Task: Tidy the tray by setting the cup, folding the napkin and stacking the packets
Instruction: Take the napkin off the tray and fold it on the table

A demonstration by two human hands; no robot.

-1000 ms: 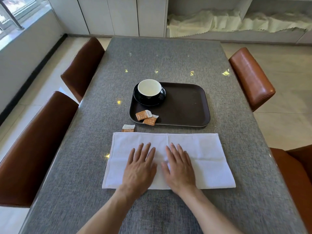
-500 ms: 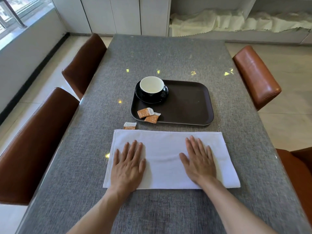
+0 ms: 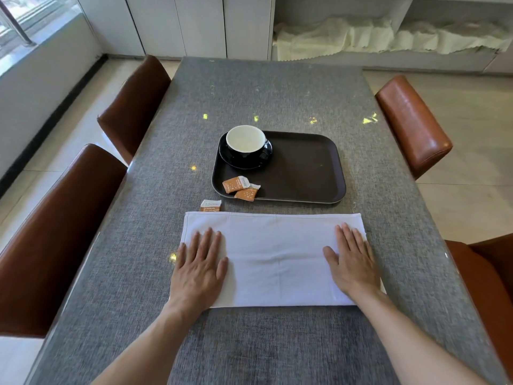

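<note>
- While the white napkin [image 3: 273, 257] lies flat on the grey table [image 3: 266, 87], take it as the landmark: its long axis runs left to right across the person's front.
- Off its far left corner, touching or just beside the edge, sits one loose packet [image 3: 210, 205] on the table.
- On its left end presses the left hand [image 3: 198, 269], palm down, fingers spread flat, gripping nothing.
- Beyond its far edge stands the dark tray [image 3: 305, 168]; two packets [image 3: 241, 188] lie overlapping in the tray's near left corner, the cup [image 3: 245, 142] on its saucer in the far left.
- On its right end rests the right hand [image 3: 351, 259], likewise flat and open.
- Each hand is nearest its own short edge, so the next fold likely carries one end across to the other.
</note>
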